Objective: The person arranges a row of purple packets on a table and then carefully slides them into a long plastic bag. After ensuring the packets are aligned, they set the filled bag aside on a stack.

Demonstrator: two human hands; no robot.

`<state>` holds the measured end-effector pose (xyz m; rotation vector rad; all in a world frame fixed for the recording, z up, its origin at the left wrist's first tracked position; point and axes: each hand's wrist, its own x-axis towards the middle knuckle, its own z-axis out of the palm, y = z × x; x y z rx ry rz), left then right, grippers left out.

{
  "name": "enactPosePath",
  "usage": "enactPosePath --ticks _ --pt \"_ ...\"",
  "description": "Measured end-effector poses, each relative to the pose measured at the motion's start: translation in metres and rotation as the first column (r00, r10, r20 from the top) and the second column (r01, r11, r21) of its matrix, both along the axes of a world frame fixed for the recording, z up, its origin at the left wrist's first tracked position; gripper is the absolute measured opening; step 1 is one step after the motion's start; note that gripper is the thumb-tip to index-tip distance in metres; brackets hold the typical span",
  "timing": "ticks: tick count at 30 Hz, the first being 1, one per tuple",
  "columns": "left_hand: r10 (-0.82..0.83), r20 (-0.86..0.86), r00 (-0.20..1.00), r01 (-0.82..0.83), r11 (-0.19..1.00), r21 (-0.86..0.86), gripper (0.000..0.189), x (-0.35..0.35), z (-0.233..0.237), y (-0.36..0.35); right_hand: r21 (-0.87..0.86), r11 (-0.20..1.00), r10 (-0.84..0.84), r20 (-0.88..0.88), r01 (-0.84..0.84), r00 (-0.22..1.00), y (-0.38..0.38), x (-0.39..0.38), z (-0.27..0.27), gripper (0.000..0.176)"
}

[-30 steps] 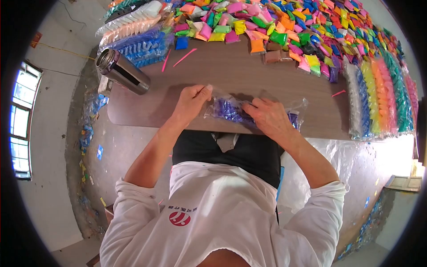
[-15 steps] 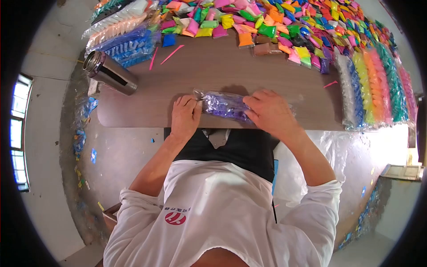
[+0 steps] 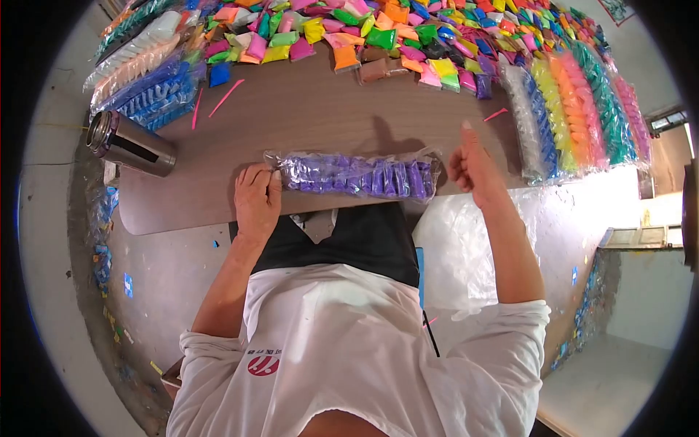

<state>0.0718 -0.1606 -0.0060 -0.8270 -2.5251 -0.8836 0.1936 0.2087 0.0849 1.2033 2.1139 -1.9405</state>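
A long clear plastic bag of purple packets (image 3: 357,176) lies flat along the table's near edge, its packets standing in a row. At the bag's left end my left hand (image 3: 257,200) is closed, thumb and fingers pinching the plastic edge. My right hand (image 3: 477,171) is just off the bag's right end, turned edge-on. One digit points away from me and the other fingers are loosely bent, with nothing seen in them.
A steel flask (image 3: 135,143) leans at the left of the table (image 3: 291,102). Filled bags (image 3: 149,95) are stacked behind it; more colourful filled bags (image 3: 575,109) line the right side. Loose coloured packets (image 3: 378,36) are heaped at the back. Pink strips (image 3: 226,98) lie about.
My right hand has let go of the bag's right part and moved right, uncovering the purple row. My left hand stays at the left end. The view has shifted.
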Motion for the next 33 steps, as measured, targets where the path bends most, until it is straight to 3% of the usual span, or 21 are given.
enactPosePath --ticks 4,7,15,19,25,29,33 --pt "0.003 -0.005 1.000 -0.003 1.000 -0.017 0.011 0.000 0.003 0.000 -0.208 0.975 0.102 0.101 -0.079 0.990 -0.009 -0.011 0.002 0.066" --pt "-0.007 -0.026 1.000 0.007 1.000 0.009 0.011 0.001 0.003 0.002 -0.013 0.996 0.090 0.095 -0.089 0.991 -0.021 -0.016 -0.003 0.055" --pt "0.001 -0.037 0.999 -0.001 1.000 0.013 0.012 0.002 0.003 0.001 -0.205 0.973 0.070 -0.154 -0.102 0.986 -0.009 -0.014 -0.014 0.021" --pt "0.000 -0.028 1.000 0.000 1.000 0.009 0.012 0.002 0.003 0.002 -0.328 0.932 0.051 -0.300 -0.154 0.953 0.000 -0.003 -0.023 0.011" --pt "0.005 -0.028 1.000 -0.005 1.000 -0.007 0.013 0.001 0.001 0.002 -0.283 0.956 -0.022 -0.338 -0.079 0.941 0.004 0.006 -0.043 0.009" --pt "0.014 -0.037 0.999 -0.014 1.000 0.004 0.017 0.000 -0.001 0.004 -0.024 0.994 0.097 -0.305 -0.109 0.947 0.004 0.011 -0.056 0.008" --pt "0.009 -0.038 0.999 -0.009 1.000 -0.013 0.017 0.001 0.000 0.005 0.303 0.945 0.188 -0.197 -0.123 0.962 -0.007 0.007 -0.063 0.009"
